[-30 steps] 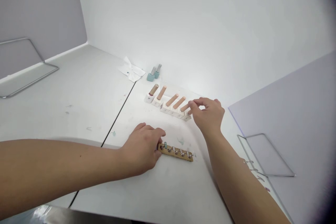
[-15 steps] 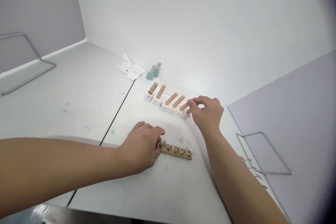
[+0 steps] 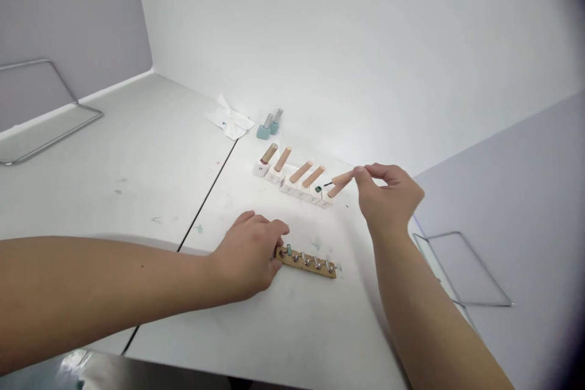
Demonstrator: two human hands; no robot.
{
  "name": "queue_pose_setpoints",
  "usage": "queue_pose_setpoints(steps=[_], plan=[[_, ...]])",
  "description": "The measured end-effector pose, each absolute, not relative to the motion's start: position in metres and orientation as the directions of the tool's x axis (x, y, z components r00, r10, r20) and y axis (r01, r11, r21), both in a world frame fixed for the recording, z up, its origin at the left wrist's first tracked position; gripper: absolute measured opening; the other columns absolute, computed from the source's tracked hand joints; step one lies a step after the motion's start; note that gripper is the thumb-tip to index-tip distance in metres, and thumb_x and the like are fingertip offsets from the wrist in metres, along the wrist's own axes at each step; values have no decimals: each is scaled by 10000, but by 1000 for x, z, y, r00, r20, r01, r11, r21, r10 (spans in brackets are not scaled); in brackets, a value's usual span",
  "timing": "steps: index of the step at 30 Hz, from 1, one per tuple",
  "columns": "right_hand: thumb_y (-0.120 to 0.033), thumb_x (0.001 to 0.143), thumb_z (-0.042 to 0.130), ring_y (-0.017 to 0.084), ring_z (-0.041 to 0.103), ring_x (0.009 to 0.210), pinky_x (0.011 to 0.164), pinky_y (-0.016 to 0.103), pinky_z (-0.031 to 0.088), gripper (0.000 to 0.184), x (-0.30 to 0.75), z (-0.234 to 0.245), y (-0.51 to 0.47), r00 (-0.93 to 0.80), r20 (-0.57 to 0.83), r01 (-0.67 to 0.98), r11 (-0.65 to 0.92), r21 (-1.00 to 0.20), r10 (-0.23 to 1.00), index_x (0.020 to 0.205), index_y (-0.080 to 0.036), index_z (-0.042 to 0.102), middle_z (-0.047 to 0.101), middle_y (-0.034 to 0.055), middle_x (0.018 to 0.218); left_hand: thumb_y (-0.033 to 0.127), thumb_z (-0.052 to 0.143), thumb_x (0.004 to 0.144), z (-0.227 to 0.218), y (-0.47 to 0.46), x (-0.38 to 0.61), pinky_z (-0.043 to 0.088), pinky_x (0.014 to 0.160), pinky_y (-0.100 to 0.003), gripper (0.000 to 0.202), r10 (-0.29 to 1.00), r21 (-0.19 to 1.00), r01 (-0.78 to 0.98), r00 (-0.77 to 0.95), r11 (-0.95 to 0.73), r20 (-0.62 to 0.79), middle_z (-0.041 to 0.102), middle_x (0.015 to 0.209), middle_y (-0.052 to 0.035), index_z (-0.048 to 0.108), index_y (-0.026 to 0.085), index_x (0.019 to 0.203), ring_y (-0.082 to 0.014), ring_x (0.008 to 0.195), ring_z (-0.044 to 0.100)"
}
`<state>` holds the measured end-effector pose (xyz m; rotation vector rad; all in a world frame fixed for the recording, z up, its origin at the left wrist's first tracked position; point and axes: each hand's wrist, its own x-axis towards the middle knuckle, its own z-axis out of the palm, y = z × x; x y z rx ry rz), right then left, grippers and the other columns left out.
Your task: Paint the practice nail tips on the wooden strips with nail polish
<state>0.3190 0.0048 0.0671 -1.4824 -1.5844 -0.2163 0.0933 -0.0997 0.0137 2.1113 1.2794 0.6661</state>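
Note:
My right hand [image 3: 390,198] pinches the peach cap of a nail polish brush [image 3: 341,179], its dark bristle tip pointing left above the bottles. Just below that tip stands an uncapped nail polish bottle [image 3: 315,195], dark green showing at its neck. Several capped white bottles [image 3: 287,184] with peach caps stand in the same row. Around the left end of a brown nail tip stand [image 3: 311,267], my left hand [image 3: 251,250] is closed, with the stand on the table. Clips along the stand hold small nail tips; the leftmost nail tip [image 3: 289,250] is green, the others look clear.
Two teal bottles [image 3: 264,131] and a crumpled tissue [image 3: 234,125] lie near the back wall. A bottle with a gold-brown cap [image 3: 261,167] begins the row. Wire frames stand left [image 3: 86,113] and right [image 3: 479,303]. A dark seam [image 3: 201,210] crosses the white table.
My right hand has moved right and drawn the brush out of its bottle, leaving the neck uncovered. My left hand keeps its hold on the stand.

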Motion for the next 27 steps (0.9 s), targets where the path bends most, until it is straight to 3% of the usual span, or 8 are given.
queue_pose_setpoints(steps=[5,12,18,27], plan=[[-434,713,663,182,604,715,640,358,477,221,322,77,-21,330,641,750,221,-624,693,777,-223,673,669,27,800,102,604,714,17,-100,93,411,934,-431,385,904,696,617,414,-367,108,706,933,-19,553,189,1086,-236,936,599],[-342,657,739,166,582,631,571,330,443,145,304,73,-73,402,501,619,176,-765,766,707,-220,678,643,4,672,112,606,730,15,-99,92,387,957,-433,374,890,688,606,435,-400,135,705,928,-19,543,169,1094,-223,918,601],[-318,647,760,163,602,657,634,349,480,135,300,58,-85,340,430,545,197,-815,836,702,-226,677,648,-5,673,114,617,733,15,-99,92,407,924,-417,380,891,672,621,435,-403,132,707,929,-24,544,151,1104,-227,920,595],[-300,647,754,130,544,580,549,309,440,130,307,49,-81,302,334,550,123,-826,893,667,-210,662,614,-17,618,119,618,733,17,-99,94,420,912,-412,370,891,663,629,433,-406,135,710,930,-17,550,158,1095,-228,914,602]])
